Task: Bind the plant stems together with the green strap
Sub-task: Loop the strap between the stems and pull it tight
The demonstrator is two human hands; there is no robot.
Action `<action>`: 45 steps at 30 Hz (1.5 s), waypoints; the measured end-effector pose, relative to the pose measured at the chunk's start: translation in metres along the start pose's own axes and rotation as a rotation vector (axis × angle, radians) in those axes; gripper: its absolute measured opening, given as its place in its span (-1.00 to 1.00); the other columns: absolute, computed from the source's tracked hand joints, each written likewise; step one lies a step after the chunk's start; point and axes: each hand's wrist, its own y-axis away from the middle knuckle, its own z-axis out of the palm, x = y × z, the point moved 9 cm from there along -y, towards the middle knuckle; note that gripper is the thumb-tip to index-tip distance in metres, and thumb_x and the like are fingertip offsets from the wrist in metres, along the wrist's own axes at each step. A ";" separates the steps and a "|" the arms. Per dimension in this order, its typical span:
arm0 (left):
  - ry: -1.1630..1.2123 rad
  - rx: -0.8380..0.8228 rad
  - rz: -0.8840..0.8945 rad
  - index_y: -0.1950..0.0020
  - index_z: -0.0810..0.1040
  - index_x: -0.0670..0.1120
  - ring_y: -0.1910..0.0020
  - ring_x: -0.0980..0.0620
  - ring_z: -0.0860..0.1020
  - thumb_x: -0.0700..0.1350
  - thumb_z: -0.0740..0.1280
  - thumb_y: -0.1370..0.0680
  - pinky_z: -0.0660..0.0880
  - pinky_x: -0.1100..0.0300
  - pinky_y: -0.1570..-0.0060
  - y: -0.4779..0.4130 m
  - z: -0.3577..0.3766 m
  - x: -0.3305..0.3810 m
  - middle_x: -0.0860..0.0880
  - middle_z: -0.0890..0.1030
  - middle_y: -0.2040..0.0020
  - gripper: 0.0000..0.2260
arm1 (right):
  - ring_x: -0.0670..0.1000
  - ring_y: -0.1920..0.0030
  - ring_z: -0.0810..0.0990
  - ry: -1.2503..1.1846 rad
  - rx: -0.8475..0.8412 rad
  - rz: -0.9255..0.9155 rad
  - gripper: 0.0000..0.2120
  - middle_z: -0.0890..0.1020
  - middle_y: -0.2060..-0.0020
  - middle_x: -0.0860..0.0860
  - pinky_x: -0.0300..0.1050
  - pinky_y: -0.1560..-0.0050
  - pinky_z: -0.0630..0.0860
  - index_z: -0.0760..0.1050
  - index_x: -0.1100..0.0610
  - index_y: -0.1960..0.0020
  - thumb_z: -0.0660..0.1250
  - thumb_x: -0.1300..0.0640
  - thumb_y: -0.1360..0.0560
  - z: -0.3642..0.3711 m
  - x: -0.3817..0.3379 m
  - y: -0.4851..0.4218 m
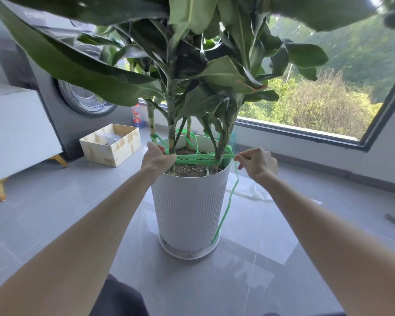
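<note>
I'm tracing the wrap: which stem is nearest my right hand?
The thick stem at the pot's right side; the green strap crosses it before the right hand's pinch. The other stems stand farther left, toward the left hand.

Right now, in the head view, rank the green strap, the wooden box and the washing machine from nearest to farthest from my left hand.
1. green strap: held in the left hand itself.
2. wooden box: on the floor, to that hand's left.
3. washing machine: behind the box, farther left and back.
</note>
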 end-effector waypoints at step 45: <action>0.069 -0.093 0.125 -0.25 0.51 -0.12 0.01 0.01 0.53 -0.22 0.47 -0.43 0.32 0.23 -0.09 -0.001 0.001 -0.001 -0.20 0.64 -0.05 -0.60 | 0.04 0.01 0.58 -0.345 -0.276 -0.043 -0.81 0.65 -0.07 0.11 -0.25 0.05 0.45 0.63 0.21 -0.08 0.30 0.29 -0.52 0.053 -0.028 -0.023</action>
